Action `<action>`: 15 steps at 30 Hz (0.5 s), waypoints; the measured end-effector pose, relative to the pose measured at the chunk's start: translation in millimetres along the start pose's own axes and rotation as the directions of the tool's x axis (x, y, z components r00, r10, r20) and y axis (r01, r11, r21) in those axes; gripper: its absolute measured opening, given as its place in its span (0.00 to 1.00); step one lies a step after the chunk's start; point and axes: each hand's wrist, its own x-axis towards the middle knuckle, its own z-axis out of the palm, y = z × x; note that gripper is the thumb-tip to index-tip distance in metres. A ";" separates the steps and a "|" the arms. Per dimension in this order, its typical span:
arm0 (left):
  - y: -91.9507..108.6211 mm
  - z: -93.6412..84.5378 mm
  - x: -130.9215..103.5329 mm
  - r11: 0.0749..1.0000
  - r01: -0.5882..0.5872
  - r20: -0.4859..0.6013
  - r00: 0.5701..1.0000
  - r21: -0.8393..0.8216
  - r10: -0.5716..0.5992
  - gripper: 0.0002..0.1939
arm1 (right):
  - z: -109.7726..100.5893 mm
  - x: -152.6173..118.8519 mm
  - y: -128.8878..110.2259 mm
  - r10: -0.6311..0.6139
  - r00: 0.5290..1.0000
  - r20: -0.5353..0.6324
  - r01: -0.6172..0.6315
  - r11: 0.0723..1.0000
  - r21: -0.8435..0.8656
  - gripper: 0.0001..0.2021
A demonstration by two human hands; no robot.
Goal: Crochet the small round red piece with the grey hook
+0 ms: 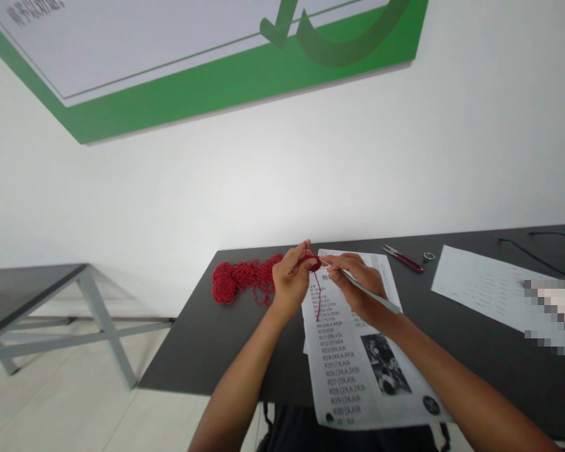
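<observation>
My left hand [292,276] pinches a small red crochet piece [314,263], with red yarn running up over its raised index finger. In my right hand [360,285] is a crochet hook [370,292] with a grey handle, its tip at the red piece. A loose red yarn tail [319,298] hangs from the work over a printed pattern sheet [329,364]. Left of my left hand lies a heap of red yarn [228,282], wound tight at its left end and loosely kinked toward the hand.
Red-handled thread snips [405,258] and a small metal ring [428,256] lie on the dark table [202,351] to the right. Beyond them are another paper [483,285] and glasses [537,251]. A second table [32,289] stands at left, and a white wall rises behind.
</observation>
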 end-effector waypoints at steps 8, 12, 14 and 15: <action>7.4 1.8 -3.4 0.999 0.009 0.022 1.000 -0.045 -0.008 0.13 | 5.5 7.3 15.7 0.228 0.966 0.125 -0.254 0.719 0.647 0.13; 11.8 6.9 -10.9 0.999 -0.037 0.060 0.998 0.011 0.036 0.15 | 8.4 9.1 25.9 0.174 0.983 0.053 -0.169 0.768 0.617 0.15; 13.6 8.3 -12.5 0.998 -0.059 0.066 0.996 0.036 0.056 0.16 | 6.3 8.5 23.8 0.139 0.990 0.015 -0.126 0.847 0.517 0.14; 14.2 8.6 -12.7 0.997 -0.068 0.061 0.996 0.040 0.066 0.16 | 4.7 8.2 21.6 0.113 0.994 0.004 -0.102 0.882 0.461 0.13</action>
